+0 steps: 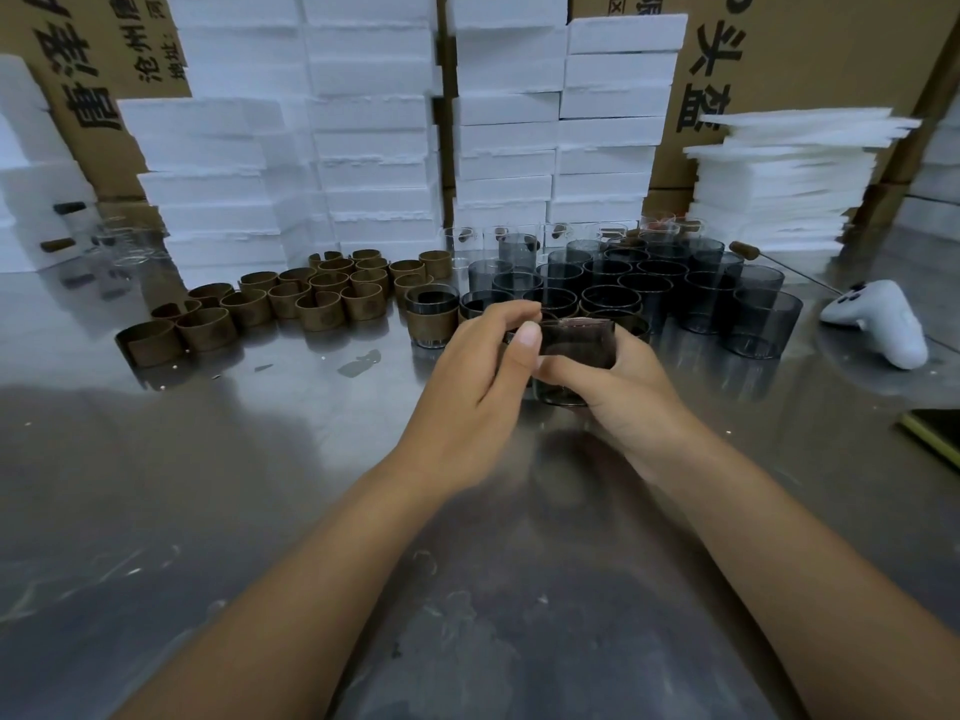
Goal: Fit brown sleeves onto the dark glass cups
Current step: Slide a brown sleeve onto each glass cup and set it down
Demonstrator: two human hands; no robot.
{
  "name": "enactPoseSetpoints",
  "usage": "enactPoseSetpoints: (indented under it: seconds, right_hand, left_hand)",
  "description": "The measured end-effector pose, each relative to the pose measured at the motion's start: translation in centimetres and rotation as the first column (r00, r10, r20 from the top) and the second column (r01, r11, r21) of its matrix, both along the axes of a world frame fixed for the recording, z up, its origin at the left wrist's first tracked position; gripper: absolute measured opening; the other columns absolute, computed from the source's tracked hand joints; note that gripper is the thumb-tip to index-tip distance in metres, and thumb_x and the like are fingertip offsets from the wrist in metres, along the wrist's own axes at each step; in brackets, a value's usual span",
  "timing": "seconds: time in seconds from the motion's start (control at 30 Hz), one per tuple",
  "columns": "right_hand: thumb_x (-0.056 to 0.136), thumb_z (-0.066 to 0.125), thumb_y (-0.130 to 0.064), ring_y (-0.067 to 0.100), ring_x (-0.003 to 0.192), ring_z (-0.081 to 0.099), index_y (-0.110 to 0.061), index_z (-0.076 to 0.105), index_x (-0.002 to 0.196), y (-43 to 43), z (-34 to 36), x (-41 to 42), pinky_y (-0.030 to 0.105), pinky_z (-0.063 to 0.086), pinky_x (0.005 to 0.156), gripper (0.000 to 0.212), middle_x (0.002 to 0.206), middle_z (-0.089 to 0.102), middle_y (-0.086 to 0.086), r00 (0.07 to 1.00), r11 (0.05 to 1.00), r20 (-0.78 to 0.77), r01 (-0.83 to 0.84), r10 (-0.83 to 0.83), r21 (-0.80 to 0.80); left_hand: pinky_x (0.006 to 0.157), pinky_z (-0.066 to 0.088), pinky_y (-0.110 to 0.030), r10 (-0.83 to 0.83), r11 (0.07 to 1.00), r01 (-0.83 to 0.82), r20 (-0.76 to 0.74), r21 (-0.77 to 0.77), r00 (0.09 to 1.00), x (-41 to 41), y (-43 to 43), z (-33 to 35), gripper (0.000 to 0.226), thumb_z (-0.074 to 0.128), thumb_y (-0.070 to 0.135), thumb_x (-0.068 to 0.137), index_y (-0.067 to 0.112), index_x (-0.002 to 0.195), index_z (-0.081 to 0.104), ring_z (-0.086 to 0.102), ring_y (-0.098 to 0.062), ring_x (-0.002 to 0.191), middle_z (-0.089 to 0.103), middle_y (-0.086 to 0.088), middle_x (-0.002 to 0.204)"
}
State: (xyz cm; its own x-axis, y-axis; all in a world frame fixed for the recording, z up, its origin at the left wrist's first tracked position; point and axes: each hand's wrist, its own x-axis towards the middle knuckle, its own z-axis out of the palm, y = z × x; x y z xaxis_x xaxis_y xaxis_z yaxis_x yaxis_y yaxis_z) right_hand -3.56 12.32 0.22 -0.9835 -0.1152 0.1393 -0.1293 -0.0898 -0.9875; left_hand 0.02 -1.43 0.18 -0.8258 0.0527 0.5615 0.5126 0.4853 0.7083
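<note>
Both of my hands hold one dark glass cup point(563, 392) just above the metal table, in the middle of the view. A brown sleeve point(576, 345) wraps the cup's upper part. My right hand point(618, 392) grips the cup from the right and below. My left hand point(483, 366) pinches the sleeve's left edge near the rim. Several loose brown sleeves point(270, 304) lie to the left. A sleeved cup point(432, 317) stands just behind my left hand. Several bare dark cups point(701, 288) stand in a cluster behind and to the right.
White foam blocks point(363, 148) and cardboard boxes point(810, 59) wall off the back of the steel table point(260, 485). A stack of foam sheets point(779, 184) rises at the right. A white game controller point(878, 319) and a yellow-edged phone point(935, 433) lie at the right. Clear glasses point(124, 241) stand far left.
</note>
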Motion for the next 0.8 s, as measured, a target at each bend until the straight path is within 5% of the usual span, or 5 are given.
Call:
enactPoseSetpoints:
  seconds: [0.33, 0.6, 0.8]
  right_hand:
    - [0.070, 0.081, -0.006, 0.017, 0.079, 0.065, -0.011, 0.063, 0.110, 0.0, -0.1, 0.4, 0.029, 0.055, 0.071, 0.044, 0.090, 0.070, 0.007, 0.981, 0.985, -0.086, -0.168, 0.171, 0.049]
    - [0.070, 0.076, 0.000, 0.008, 0.069, 0.066, -0.013, 0.062, 0.094, 0.0, -0.3, 0.6, 0.020, 0.054, 0.062, 0.031, 0.073, 0.069, -0.005, 0.937, 0.938, -0.128, -0.302, 0.325, 0.169]
    - [0.071, 0.080, -0.008, 0.006, 0.074, 0.069, -0.017, 0.062, 0.096, 0.0, -0.4, 0.4, 0.018, 0.053, 0.064, 0.032, 0.077, 0.072, -0.009, 0.961, 0.957, -0.134, -0.215, 0.243, 0.195]
  left_hand:
    - [0.101, 0.036, -0.020, -0.047, 0.995, 0.039, 0.083, 0.089, 0.995, 0.3, 0.1, 0.4, 0.037, 0.027, 0.052, 0.091, 0.039, 0.118, 0.049, 0.048, -0.002, 0.120, 0.059, 0.012, 0.121]
    - [0.107, 0.039, -0.029, -0.131, 0.989, 0.124, 0.086, 0.083, 0.988, 0.8, 0.3, 0.7, 0.052, 0.026, 0.062, 0.087, 0.035, 0.124, 0.052, 0.046, -0.002, 0.125, 0.059, 0.013, 0.125]
    - [0.106, 0.039, -0.034, -0.177, 0.982, 0.178, -0.023, 0.064, 0.984, 1.4, 0.8, 1.1, 0.045, 0.029, 0.050, 0.091, 0.028, 0.119, 0.056, 0.050, -0.010, 0.123, 0.062, 0.007, 0.121]
